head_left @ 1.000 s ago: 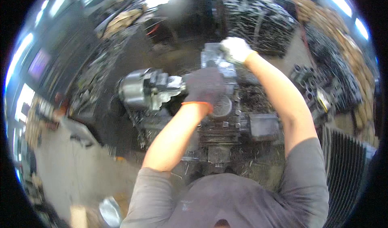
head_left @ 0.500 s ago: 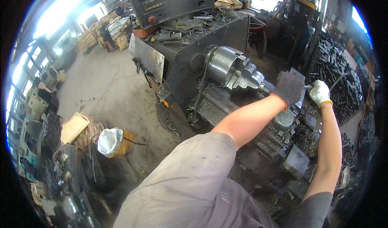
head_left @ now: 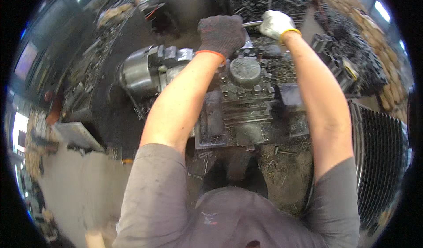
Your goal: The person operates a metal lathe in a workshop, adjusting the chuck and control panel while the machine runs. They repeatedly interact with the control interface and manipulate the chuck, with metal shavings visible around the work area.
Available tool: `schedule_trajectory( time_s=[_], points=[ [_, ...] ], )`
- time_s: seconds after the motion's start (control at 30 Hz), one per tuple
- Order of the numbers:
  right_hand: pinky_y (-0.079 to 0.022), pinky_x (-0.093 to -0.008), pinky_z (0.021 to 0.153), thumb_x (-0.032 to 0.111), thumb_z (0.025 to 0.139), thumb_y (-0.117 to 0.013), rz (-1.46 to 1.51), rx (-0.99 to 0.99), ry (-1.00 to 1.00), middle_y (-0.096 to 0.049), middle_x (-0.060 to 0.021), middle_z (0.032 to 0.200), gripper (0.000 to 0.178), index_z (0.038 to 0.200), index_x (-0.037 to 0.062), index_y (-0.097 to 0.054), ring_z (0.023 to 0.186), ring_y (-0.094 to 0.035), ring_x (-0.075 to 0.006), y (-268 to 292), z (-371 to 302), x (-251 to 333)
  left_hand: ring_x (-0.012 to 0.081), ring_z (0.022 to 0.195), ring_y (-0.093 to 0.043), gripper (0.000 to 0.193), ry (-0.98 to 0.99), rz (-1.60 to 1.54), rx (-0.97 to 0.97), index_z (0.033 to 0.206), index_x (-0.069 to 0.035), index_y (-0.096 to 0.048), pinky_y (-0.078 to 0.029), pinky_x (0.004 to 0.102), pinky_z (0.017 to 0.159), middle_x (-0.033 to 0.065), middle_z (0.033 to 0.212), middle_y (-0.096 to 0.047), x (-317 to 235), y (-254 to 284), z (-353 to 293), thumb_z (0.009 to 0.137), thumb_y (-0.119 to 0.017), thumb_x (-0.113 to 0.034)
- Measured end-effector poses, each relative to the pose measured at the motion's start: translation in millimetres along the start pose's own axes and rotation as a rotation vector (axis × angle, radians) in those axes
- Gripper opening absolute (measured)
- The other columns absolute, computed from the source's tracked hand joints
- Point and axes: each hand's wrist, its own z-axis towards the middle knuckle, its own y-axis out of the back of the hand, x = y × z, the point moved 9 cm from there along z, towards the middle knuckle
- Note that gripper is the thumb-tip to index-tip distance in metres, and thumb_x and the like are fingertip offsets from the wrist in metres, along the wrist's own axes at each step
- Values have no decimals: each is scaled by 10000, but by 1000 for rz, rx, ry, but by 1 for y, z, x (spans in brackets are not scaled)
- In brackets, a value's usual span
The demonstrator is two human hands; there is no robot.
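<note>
Rod [head_left: 252, 24]: shiny mtl. L glove [head_left: 220, 34], R glove [head_left: 276, 25]: matt knit cloth. Chuck [head_left: 139, 71]: smooth, glossy mtl.

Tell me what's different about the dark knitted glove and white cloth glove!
The dark knitted glove looks nearly black; the white cloth glove is pale. The dark one has an orange cuff, the white one a yellow cuff. The dark one is on the left hand, the white one on the right hand. Both are by a thin silver metal rod.

Bright strips of light [head_left: 382, 12] shine at upper right, the grey floor [head_left: 66, 182] (paler at left) below
</note>
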Motion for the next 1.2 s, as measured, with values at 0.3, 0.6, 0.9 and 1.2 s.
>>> schedule_trajectory(
  time_s=[0.3, 0.6, 0.9, 1.2],
  points=[
    [-602, -439, 920, 291, 888, -614, -88, 89, -243, -782, -204, 1091, 312, 1021, 108, -828, 1026, -762, -374, -1, -28, -10, 305, 931, -766, 325, -256, -186, -1, 984, -191, -768, -598, 478, 725, 128, 1034, -762, 12, 4, 4, 877, -723, -495],
    [-579, -513, 770, 296, 856, -659, 53, -38, 292, -740, -210, 830, 230, 883, 112, -794, 838, -736, -414, 9, 44, 33, 395, 957, -761, 369, 124, -163, 347, 1098, -108, -700, -574, 568, 805, 190, 1016, -779, 41, 23, 6, 967, -621, -443],
    [-580, -518, 749, 414, 972, -654, 155, -168, 737, -749, -196, 843, 352, 861, 111, -795, 829, -737, -413, -21, 94, 95, 400, 1014, -761, 402, 572, -143, 435, 1129, -44, -687, -571, 554, 866, 214, 1050, -779, 49, 12, -17, 977, -596, -405],
    [-594, -494, 786, 414, 888, -734, 111, -41, 792, -756, -212, 862, 326, 837, 100, -804, 857, -743, -411, -46, 100, 114, 395, 1083, -752, 554, 776, -70, 454, 1279, -34, -626, -577, 534, 891, 217, 1090, -780, 32, 16, -36, 943, -667, -473]
  ],
)
